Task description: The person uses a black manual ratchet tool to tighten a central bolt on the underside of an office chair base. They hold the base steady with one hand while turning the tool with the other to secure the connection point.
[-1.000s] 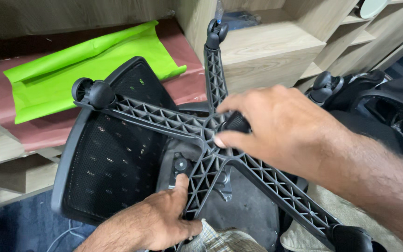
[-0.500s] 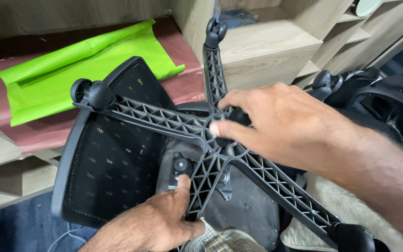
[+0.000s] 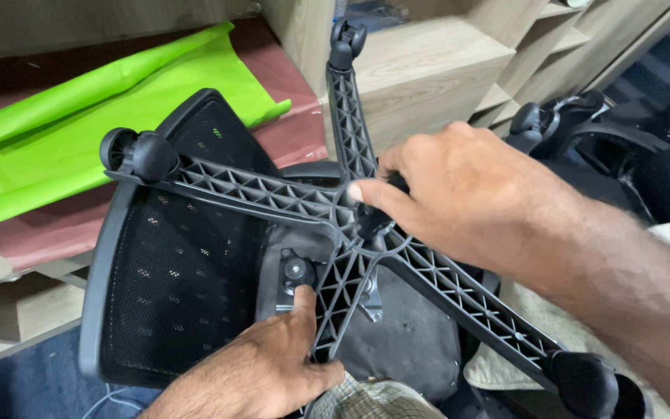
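An office chair lies upturned in front of me. Its black star-shaped base [image 3: 265, 194], ribbed underneath, faces up with casters on the arm tips, such as a caster [image 3: 135, 153] at the left. My right hand [image 3: 459, 194] is closed around the black cylinder end [image 3: 372, 219] at the base's hub. My left hand [image 3: 261, 368] grips the lowest arm of the base, thumb pointing up toward a round knob [image 3: 297, 270] under the seat. The black mesh backrest [image 3: 172, 271] lies beneath the base at the left.
A bright green paper sheet [image 3: 79, 109] lies on a reddish-brown sheet [image 3: 56, 225] over wooden shelving [image 3: 420, 70]. Another black chair [image 3: 630, 155] stands at the right. Dark blue carpet [image 3: 17, 388] shows at the lower left. A beige cushion [image 3: 537, 326] sits under my right forearm.
The view has shifted slightly left and down. My right hand's fingers have turned a little around the hub cylinder. My left hand keeps its grip.
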